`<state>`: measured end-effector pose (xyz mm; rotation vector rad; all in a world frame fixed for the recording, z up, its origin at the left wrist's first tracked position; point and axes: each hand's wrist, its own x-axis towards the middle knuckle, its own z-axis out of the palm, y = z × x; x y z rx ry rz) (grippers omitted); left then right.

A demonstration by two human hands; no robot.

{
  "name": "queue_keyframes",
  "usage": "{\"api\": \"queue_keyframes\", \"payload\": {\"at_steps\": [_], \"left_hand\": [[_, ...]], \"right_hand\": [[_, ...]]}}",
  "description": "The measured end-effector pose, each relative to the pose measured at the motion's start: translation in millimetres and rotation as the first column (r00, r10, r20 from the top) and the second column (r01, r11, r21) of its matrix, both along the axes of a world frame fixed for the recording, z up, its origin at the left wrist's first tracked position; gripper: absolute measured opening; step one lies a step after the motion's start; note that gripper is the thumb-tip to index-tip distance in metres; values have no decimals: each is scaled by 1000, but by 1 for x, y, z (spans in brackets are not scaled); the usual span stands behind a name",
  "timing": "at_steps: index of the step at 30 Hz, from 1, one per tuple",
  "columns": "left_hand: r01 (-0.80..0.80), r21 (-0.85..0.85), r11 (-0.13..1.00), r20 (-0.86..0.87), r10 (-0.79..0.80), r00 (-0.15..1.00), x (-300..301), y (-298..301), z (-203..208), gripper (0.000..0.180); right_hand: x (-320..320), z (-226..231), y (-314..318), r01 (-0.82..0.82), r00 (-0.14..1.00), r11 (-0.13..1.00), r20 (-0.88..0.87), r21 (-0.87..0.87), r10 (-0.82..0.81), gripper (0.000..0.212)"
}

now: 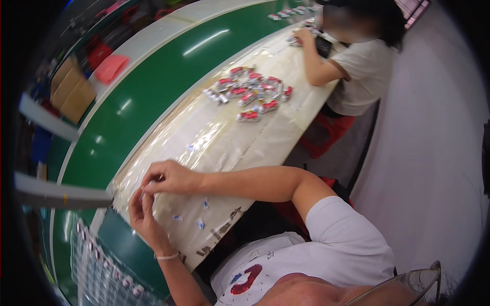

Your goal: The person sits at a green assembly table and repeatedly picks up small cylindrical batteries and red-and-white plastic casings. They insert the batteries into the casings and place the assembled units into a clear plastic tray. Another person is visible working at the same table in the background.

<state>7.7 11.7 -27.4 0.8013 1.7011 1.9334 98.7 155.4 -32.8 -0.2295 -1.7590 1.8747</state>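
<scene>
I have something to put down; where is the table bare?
Bare table lies between the red-and-white packs and the right forearm, right of a lone scrap. Crowded: the pack pile; more scraps dot the near edge.

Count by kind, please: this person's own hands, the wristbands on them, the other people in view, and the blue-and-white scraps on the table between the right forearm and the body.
Hands: 2 (left hand, right hand)
Wristband: 1
Co-worker: 1
Scraps: 3
Total: 7

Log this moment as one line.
left hand: fingers curled; right hand: fingers at left's; grasp: unclear; red-white items: clustered on table; clear tray: lower left
</scene>
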Motion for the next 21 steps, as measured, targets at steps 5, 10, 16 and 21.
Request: {"api": "queue_keyframes", "payload": {"at_steps": [5,10,16,21], "left_hand": [[-17,-95,995,-403,-23,915,1,-12,19,26],[-130,-150,980,-452,49,891,1,-60,45,21],[-369,-208,906,-500,225,836,-45,-171,49,19],[-524,-363,770,-356,405,842,-68,-284,48,18]], "right_hand": [[1,5,7,-100,990,995,100,19,97,28],[6,11,-2,-199,973,979,129,36,192,31],[12,11,16,-109,986,992,130,67,100,30],[12,13,23,-83,988,991,135,100,69,28]]}}
